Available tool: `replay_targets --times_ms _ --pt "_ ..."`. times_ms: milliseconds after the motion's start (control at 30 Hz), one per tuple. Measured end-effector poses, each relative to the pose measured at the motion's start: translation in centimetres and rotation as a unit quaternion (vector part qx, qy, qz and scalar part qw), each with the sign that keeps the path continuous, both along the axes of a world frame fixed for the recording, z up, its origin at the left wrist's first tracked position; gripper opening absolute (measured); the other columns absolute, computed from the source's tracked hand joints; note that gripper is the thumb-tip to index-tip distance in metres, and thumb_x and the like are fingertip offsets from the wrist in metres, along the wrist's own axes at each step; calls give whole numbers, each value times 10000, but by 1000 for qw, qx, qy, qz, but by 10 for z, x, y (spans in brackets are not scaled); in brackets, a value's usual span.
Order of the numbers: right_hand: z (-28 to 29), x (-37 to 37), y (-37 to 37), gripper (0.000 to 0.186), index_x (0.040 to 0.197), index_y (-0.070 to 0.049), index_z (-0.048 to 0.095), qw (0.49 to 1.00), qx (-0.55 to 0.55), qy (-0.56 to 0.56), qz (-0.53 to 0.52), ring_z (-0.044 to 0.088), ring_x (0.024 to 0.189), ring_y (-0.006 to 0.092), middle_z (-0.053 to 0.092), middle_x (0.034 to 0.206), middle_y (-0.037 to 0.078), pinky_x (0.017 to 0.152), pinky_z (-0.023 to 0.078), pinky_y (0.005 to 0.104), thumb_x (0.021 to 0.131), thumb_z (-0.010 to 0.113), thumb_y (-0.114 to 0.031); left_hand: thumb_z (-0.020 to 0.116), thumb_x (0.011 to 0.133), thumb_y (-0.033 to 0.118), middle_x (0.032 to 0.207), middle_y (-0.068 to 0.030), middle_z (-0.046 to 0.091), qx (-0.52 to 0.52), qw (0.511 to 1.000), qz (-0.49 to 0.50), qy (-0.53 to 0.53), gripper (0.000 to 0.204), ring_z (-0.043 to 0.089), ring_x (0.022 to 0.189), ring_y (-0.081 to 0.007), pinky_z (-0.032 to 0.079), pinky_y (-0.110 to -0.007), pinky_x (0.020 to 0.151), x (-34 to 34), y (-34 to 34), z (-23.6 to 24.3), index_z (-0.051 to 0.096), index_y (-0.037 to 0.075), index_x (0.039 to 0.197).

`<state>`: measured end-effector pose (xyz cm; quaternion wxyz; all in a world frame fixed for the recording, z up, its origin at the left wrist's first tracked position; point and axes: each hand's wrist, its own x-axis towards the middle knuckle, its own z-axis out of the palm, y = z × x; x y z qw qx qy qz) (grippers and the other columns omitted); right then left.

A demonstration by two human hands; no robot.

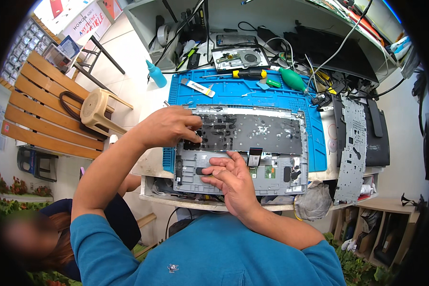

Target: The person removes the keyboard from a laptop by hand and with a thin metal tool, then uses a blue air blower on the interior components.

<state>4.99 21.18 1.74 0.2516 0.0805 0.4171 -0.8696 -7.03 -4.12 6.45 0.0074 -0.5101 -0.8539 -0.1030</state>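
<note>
A grey laptop top case (224, 177) lies with its inner side up, and a black keyboard backing sheet (252, 133) covers its upper part. My left hand (169, 127) is over the sheet's left end. Its fingers are bent down and closed together at the black surface; whatever they pinch is hidden or too small to name. Below the sheet, my right hand (234, 183) rests palm turned up and open, fingers stretched towards the sheet's lower edge, holding nothing. Beside its fingertips a black ribbon cable (254, 157) with a white label stands up from the case.
Under the case is a blue repair mat (319, 143). Behind lie a yellow-black screwdriver (245, 74), a green air blower (292, 79) and a blue bottle (156, 74). A perforated metal plate (352, 148) leans over the table's right edge. Another person (57, 229) sits at lower left.
</note>
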Motion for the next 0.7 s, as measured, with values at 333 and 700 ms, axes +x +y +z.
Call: replay_targets --times_ms 333,700 --pt "1 -1 1 756 1594 55 111 1000 -5 -6 4 649 1216 309 497 1387 237 1055 580 481 1006 583 -7 741 792 53 969 9 629 -51 997 -48 -15 298 662 944 -230 546 -405 810 -14 11 14 853 225 1008" --pt "3 -1 2 724 1589 56 136 1000 -1 -5 8 649 1215 311 493 1386 238 1057 572 488 1011 567 -16 721 794 0 985 -3 643 -58 996 -60 -29 337 687 918 -236 573 -401 777 -18 14 30 851 222 1013"
